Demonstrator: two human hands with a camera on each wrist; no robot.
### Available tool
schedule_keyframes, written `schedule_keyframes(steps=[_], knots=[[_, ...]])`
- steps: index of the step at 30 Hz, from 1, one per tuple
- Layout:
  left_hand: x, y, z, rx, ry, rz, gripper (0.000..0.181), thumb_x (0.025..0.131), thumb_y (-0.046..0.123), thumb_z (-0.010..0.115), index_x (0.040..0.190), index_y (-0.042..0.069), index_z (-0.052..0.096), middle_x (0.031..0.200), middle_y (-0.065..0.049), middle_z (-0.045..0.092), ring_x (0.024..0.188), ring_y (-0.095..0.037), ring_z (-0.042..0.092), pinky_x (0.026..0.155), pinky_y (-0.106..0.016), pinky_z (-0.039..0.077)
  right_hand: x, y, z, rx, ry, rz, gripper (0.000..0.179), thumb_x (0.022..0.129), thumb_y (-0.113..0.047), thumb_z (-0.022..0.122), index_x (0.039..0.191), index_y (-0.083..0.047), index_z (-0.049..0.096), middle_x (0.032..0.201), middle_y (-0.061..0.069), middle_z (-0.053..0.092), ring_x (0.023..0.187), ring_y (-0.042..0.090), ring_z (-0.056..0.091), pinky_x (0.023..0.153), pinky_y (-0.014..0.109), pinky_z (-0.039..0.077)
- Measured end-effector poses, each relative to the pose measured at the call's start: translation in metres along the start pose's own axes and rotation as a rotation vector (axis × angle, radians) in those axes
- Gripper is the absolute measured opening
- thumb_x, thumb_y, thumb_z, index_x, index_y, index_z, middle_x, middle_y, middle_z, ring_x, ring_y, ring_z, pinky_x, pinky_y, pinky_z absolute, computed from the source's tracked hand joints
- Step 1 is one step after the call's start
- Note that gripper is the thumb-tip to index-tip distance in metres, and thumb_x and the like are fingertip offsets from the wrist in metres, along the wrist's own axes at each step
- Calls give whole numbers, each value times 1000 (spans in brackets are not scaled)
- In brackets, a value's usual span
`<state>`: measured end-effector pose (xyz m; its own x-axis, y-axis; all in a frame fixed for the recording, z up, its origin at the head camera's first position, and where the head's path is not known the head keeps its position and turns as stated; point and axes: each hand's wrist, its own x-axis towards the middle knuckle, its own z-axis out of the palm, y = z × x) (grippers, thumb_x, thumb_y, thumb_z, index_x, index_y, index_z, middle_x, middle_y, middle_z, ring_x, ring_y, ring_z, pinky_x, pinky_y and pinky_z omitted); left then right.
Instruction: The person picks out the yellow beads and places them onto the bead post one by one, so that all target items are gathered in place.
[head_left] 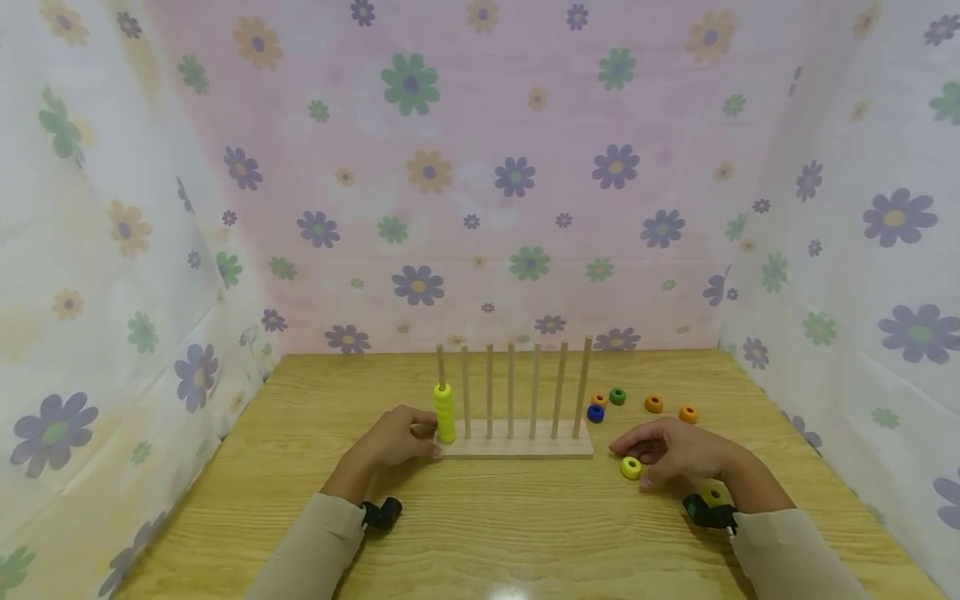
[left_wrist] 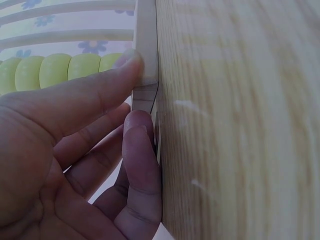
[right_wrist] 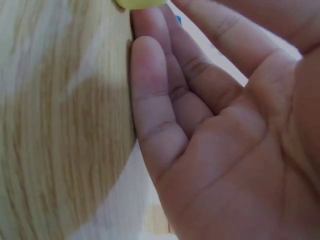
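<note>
A wooden peg rack (head_left: 517, 447) with several upright pegs stands on the table, and yellow beads (head_left: 445, 414) are stacked on its leftmost peg. My left hand (head_left: 397, 436) holds the left end of the base, with its thumb (left_wrist: 112, 80) on the front edge and curled fingers at the end. To the right of the rack, my right hand (head_left: 678, 454) is low over the table, fingers loosely bent. A yellow bead (head_left: 631, 467) lies on the wood between its thumb and forefinger. Only part of that bead (right_wrist: 142, 3) shows in the right wrist view.
Behind the right hand lie a green bead (head_left: 617, 396), a blue bead (head_left: 596, 413) and several orange beads (head_left: 654, 404). Another yellow bead (head_left: 716, 495) is partly hidden by the right wrist. Flowered cloth (head_left: 480, 250) encloses the table (head_left: 495, 525) at the back and sides.
</note>
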<state>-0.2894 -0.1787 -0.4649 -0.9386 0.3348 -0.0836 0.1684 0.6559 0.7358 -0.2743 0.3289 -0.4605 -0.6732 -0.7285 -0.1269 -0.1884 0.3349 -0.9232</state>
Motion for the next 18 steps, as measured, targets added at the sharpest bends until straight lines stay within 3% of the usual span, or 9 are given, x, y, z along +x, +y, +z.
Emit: schedule_keyframes(steps=[9, 18], knots=[[0, 0, 0, 25, 0, -3, 51, 85, 25, 88, 133, 24, 73, 142, -6, 65, 134, -40, 57, 107, -59, 49, 0, -3, 2, -71, 44, 52, 45, 89, -7, 81, 130, 3, 67, 130, 24, 67, 111, 21, 69, 91, 26, 59], [0, 3, 0, 14, -4, 2, 51, 84, 24, 88, 133, 24, 73, 143, -7, 65, 133, -42, 58, 106, -59, 50, 0, -4, 2, -99, 71, 79, 41, 88, -9, 82, 126, 0, 70, 124, 21, 69, 103, 23, 68, 85, 29, 60]])
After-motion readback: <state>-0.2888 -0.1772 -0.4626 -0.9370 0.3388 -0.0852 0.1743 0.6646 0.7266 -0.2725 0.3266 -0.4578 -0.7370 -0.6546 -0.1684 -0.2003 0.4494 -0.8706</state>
